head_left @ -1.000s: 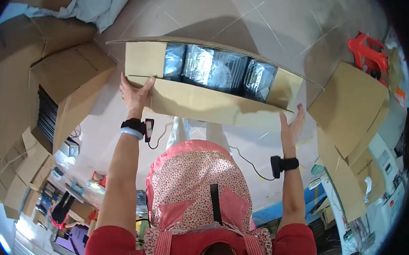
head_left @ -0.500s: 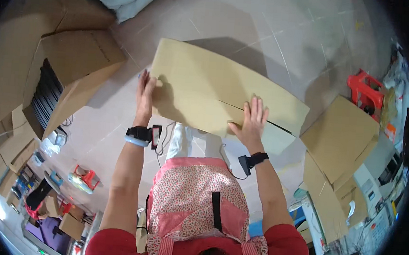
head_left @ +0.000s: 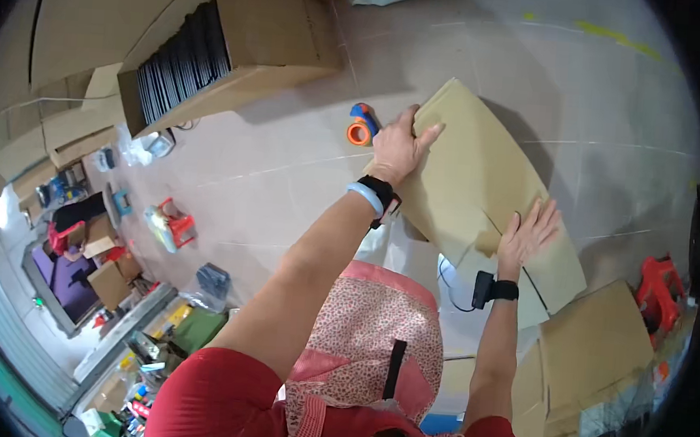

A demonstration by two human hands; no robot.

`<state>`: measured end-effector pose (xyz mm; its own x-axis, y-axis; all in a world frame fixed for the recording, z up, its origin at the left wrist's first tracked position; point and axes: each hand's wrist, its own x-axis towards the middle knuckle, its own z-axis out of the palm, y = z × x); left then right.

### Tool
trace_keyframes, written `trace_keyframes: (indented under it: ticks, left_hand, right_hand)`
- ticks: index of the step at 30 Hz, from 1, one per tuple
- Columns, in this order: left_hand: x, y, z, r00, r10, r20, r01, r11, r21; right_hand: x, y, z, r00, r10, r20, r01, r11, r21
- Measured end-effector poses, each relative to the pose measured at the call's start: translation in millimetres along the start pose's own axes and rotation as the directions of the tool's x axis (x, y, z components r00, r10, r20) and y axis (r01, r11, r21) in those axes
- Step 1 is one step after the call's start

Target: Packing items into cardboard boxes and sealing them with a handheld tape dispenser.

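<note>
A tan cardboard box (head_left: 484, 159) lies in front of me on the floor, its top flaps folded down with a dark slit between them. My left hand (head_left: 400, 145) is at its left edge, thumb and fingers apart, touching the cardboard. Part of that hand's contact is hard to make out. My right hand (head_left: 530, 233) lies flat across the flaps near the slit, fingers stretched out. Beside my left hand, a blue and orange tape dispenser (head_left: 359, 130) rests on the tiles.
An open carton (head_left: 286, 31) packed with thin dark sheets stands at the upper left. Flattened cardboard (head_left: 598, 329) and a red plastic stool (head_left: 663, 293) are at the right. Another red stool (head_left: 179, 224) stands left, above assorted goods and a green bag (head_left: 198, 330).
My view has turned, so the surroundings appear shifted. The tape dispenser now shows beside my left hand. Both hands remain at the box, the right one still spread over its flaps.
</note>
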<state>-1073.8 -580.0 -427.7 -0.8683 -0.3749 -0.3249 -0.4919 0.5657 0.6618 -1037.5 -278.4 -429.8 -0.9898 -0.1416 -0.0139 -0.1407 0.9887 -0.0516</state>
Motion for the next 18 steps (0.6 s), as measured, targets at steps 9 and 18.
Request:
trace_keyframes:
  ticks: [9,18]
  left_hand:
    - [-0.6,-20.1,-16.3,0.997,-0.052,-0.059,0.049,0.997,-0.056]
    - [-32.7,-23.8,-11.2,0.962,-0.114,-0.247,0.037,0.954,-0.296]
  right_hand:
    - [14.1,-107.6,-0.9,0.979,-0.158,0.128,0.148,0.986,0.079]
    - [7.0,-106.4,2.3,0.984,-0.152,0.097,0.143,0.985,0.094]
